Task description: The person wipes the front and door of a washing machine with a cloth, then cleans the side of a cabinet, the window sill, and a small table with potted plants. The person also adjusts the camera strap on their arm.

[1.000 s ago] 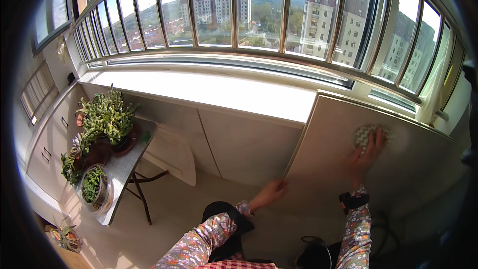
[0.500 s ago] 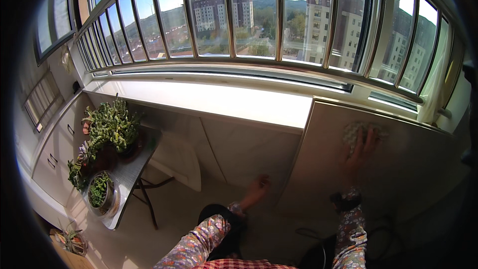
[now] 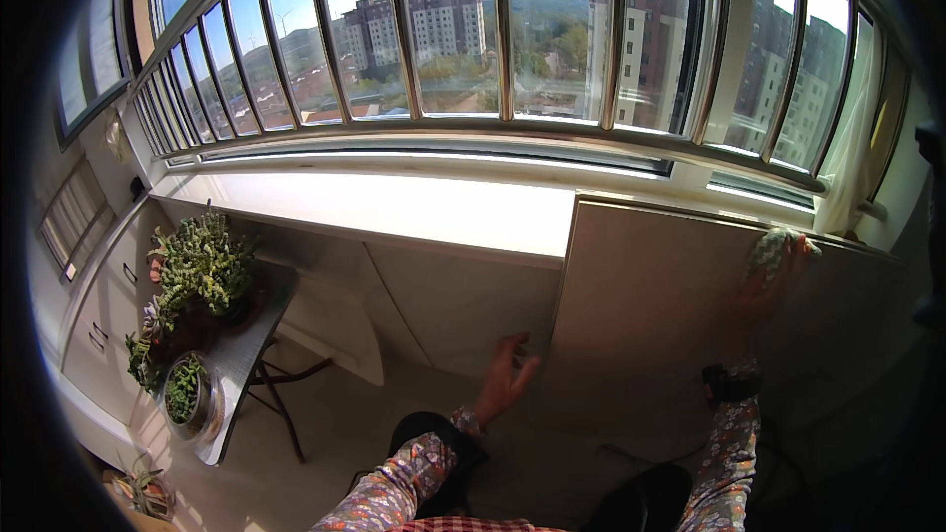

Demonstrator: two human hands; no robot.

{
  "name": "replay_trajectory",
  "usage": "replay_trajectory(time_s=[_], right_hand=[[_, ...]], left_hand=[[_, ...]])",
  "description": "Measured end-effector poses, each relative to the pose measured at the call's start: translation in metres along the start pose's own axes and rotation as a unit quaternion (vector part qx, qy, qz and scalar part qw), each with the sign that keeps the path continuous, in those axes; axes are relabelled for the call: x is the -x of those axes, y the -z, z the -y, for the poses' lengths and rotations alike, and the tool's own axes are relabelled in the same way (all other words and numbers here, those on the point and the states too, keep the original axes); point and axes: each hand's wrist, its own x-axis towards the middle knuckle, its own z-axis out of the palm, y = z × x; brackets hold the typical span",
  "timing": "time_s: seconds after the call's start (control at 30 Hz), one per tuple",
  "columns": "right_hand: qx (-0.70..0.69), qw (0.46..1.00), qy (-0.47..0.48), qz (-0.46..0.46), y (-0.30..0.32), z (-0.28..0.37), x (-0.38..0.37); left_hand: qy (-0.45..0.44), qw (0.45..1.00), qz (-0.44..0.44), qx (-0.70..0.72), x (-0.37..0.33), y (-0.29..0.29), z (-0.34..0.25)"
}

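Observation:
A large flat brownish panel (image 3: 641, 305) stands at the right, its top edge just below the window sill. My right hand (image 3: 771, 288) is at its upper right, with fingers closed over a green-and-white patterned cloth (image 3: 772, 248) pressed to the panel near the top edge. A dark band circles my right wrist. My left hand (image 3: 507, 374) hangs free beside the panel's left edge. Its fingers are apart and slightly curled, with nothing in them.
A white sill (image 3: 394, 212) runs under the window, which has metal railing bars (image 3: 409, 39). At left, a small folding table (image 3: 258, 335) holds potted succulents (image 3: 207, 266) and a round planter (image 3: 187, 389). Pale cabinets (image 3: 99, 305) line the left wall. A cable lies on the floor at lower right.
My right hand has slid the cloth up and to the right, to the panel's top edge. My left hand has turned, its fingers more spread. The view has shifted slightly right.

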Motion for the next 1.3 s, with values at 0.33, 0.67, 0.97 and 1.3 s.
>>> replay_trajectory(time_s=[0.33,0.67,0.97,1.3], right_hand=[[-0.013,0.977,-0.194,-0.085,0.014,-0.106,0.013],[-0.032,0.974,0.168,0.151,-0.006,0.057,0.020],[-0.073,0.997,-0.013,-0.032,0.003,-0.047,-0.021],[0.589,0.806,-0.056,0.019,0.003,-0.318,0.047]], left_hand=[[0.003,0.998,0.064,-0.011,0.000,-0.020,0.005],[0.039,0.998,0.058,-0.011,-0.002,-0.037,0.001],[0.056,0.995,0.048,-0.073,-0.008,-0.041,0.013],[0.081,0.995,0.034,-0.051,-0.008,-0.043,0.007]])
